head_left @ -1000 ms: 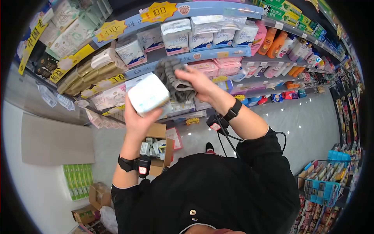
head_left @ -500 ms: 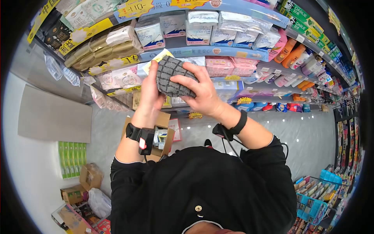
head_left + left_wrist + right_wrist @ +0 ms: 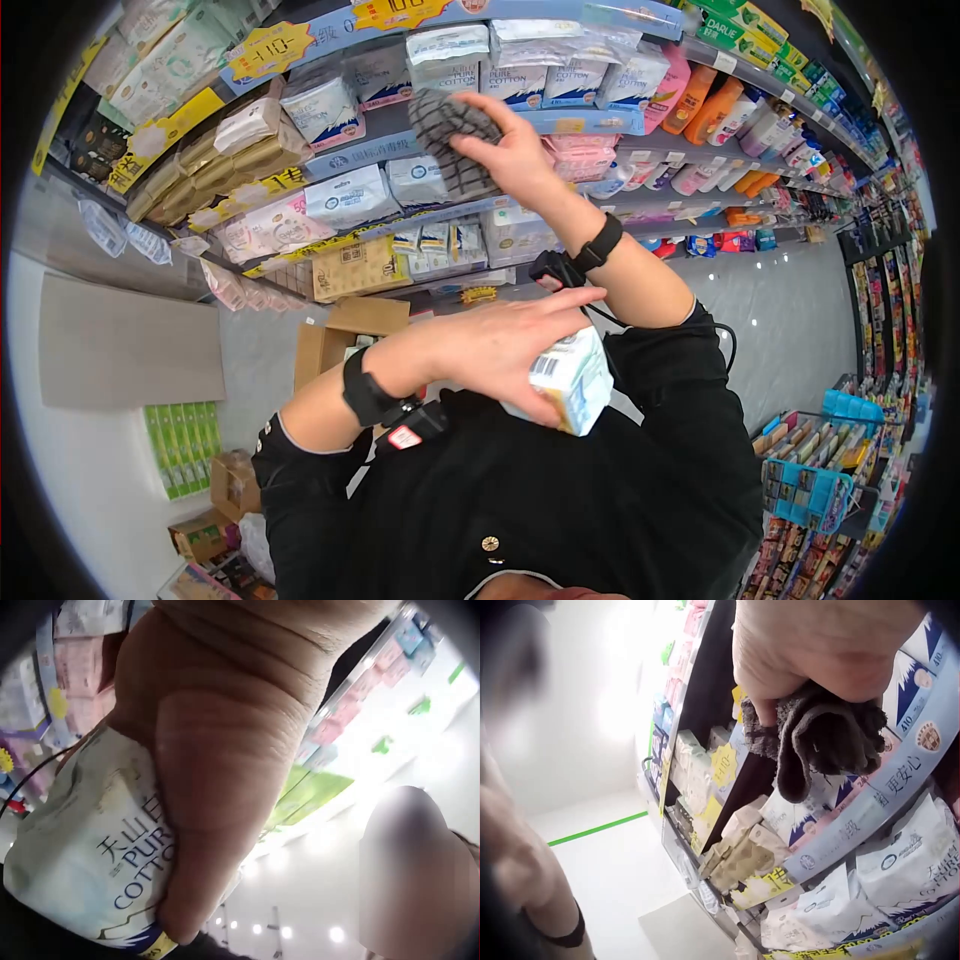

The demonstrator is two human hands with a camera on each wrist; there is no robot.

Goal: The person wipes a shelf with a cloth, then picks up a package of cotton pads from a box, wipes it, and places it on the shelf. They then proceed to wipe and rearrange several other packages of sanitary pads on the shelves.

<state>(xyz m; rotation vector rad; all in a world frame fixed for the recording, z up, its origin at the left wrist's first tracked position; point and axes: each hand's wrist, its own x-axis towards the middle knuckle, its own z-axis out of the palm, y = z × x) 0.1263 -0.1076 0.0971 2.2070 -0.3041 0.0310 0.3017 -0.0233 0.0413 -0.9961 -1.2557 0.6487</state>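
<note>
My left hand (image 3: 500, 350) grips a white packet (image 3: 575, 380) marked PURE COTTON near my chest; in the left wrist view the thumb lies across the packet's printed front (image 3: 97, 840). My right hand (image 3: 510, 150) holds a folded grey checked cloth (image 3: 450, 135) up by the shelves, over the edge of the blue label strip. In the right wrist view the cloth (image 3: 821, 742) hangs in folds below the fingers. The packet and cloth are apart.
Shelves carry white cotton packets (image 3: 515, 80), gold-brown packs (image 3: 220, 150) and orange bottles (image 3: 690, 100). Below are an open carton (image 3: 365, 315), partly hidden by the left arm, and green boxes (image 3: 183, 450) by the wall. A blue basket (image 3: 810, 495) stands at right.
The hands have parted: my left hand has brought the packet down and right, towards the chest, while my right hand has lifted the cloth off it, up towards the shelf.
</note>
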